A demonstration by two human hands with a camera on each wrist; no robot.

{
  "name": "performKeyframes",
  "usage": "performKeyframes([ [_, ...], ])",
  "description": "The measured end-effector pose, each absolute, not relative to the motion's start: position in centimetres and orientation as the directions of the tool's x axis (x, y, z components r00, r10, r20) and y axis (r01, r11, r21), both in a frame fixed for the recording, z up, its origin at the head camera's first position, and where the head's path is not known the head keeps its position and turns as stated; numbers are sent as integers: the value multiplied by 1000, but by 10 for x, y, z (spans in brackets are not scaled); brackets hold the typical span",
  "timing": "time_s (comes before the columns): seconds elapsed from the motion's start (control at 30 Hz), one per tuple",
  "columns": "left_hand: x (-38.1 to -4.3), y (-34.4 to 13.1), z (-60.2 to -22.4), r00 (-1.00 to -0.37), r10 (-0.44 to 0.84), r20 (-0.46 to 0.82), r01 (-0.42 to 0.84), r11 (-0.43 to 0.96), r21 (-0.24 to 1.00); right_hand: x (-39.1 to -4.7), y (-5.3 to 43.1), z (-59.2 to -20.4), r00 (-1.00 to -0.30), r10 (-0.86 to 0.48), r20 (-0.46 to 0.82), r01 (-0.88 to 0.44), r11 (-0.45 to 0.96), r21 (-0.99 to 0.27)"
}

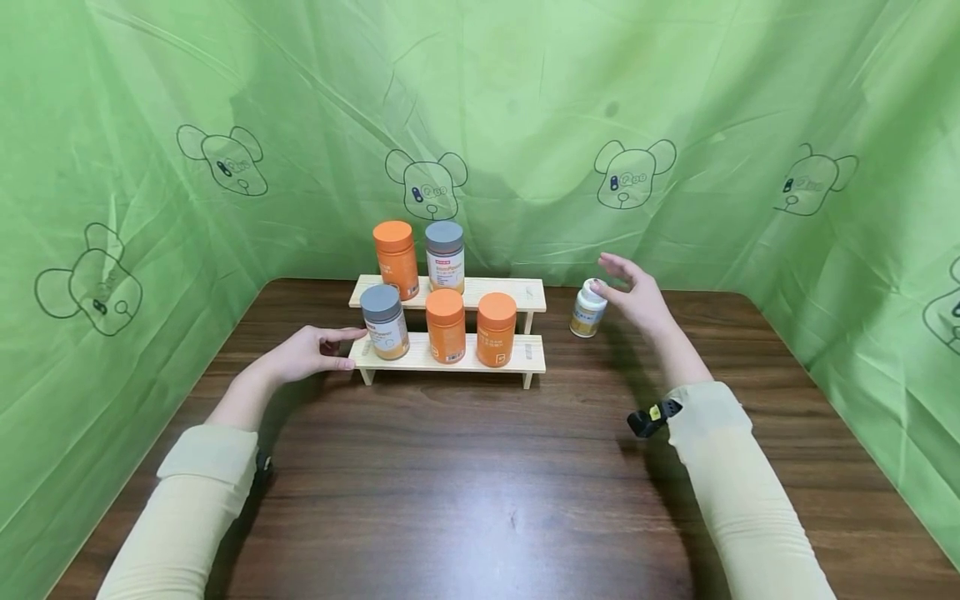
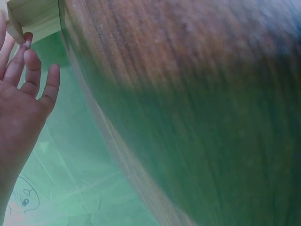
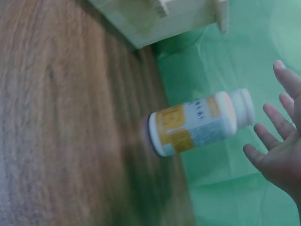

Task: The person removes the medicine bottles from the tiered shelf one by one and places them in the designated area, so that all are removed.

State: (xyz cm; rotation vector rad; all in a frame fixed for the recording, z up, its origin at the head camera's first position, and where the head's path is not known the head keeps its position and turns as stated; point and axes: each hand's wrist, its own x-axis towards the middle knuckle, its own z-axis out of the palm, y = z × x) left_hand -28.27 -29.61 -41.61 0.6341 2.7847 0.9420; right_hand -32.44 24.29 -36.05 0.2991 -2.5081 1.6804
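Five jars [image 1: 446, 333]: head view only | right fingers [image 3: 266, 137]: spread near bottle [image 3: 197, 123] | left fingers [image 1: 345, 334]: pinching lower shelf [image 1: 417, 357]

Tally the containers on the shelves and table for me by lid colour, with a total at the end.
Orange-lidded jars: 3
Grey-lidded jars: 2
White-lidded bottle: 1
Total: 6

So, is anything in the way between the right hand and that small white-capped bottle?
Nothing visible: in the right wrist view, only a gap separates the right hand from the white-capped bottle, with green cloth behind. The wooden stands sit off to the left.
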Motion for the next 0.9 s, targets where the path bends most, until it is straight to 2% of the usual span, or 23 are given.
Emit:
performKeyframes([
  [0.37, -284, -295, -416, -900, 435, -11, 338, 715, 612, -329, 236, -344, -977, -97, 191, -213, 324, -922],
  [0.9, -284, -295, -416, -904, 427, -19, 332, 729, 599, -311, 205, -298, -954, -166, 250, -285, 238, -928],
])
